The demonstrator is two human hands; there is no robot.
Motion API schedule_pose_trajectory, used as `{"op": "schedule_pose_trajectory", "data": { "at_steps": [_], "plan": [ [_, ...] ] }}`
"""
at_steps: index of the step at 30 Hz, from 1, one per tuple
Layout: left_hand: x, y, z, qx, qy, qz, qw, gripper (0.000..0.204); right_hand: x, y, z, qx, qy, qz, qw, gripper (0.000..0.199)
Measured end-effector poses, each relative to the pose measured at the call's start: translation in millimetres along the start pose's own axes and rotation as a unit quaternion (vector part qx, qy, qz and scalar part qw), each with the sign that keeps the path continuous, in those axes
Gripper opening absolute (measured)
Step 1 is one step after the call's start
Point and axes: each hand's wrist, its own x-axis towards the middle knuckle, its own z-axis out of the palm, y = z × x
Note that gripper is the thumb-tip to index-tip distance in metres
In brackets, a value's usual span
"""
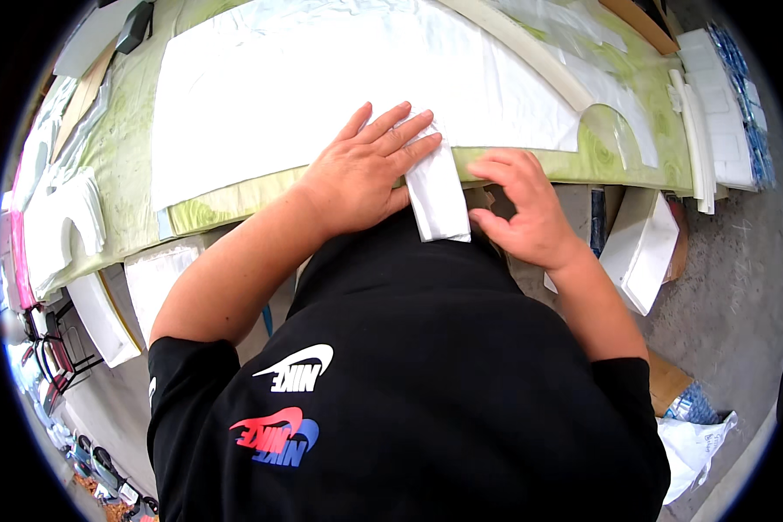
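Observation:
A narrow white strip of folded sheet material (439,196), perhaps fabric or film, lies over the near edge of the table with its lower end hanging toward me. My left hand (370,165) rests flat on its upper part, fingers spread and pointing away. Just right of the strip, my right hand (522,204) is raised with fingers bent and the thumb apart, holding nothing. Beneath them spreads a large white sheet (252,104) over the green patterned table cover (217,200). Part of the strip is hidden under the left hand.
A long pale roll or tube (531,52) lies across the sheet's far right. White cut pieces (70,217) sit at the table's left end. Below the right edge stands a white open box (639,248). A white bag (692,444) and a cardboard box (665,383) are on the floor.

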Motion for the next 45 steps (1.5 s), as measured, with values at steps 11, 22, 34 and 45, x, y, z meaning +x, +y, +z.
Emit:
{"op": "schedule_pose_trajectory", "data": {
  "at_steps": [11,22,34,45],
  "plan": [
    [0.8,-6.3,6.7,-0.035,0.019,0.009,0.999,0.065,55.4,33.3,15.5,-0.025,-0.071,-0.127,0.989,0.028],
    [3.7,-18.3,-3.5,-0.213,0.158,-0.133,0.955,0.093,93.6,21.9,22.7,0.181,-0.042,0.282,0.941,0.027],
    [19.2,-20.1,-14.3,-0.099,0.117,-0.131,0.979,0.095,143.6,24.5,27.3,0.013,-0.087,0.348,0.933,0.028],
    [32.8,-19.5,7.6,0.025,0.027,-0.125,0.991,0.104,124.4,26.9,32.4,0.091,-0.019,0.363,0.927,0.038]
  ]
}}
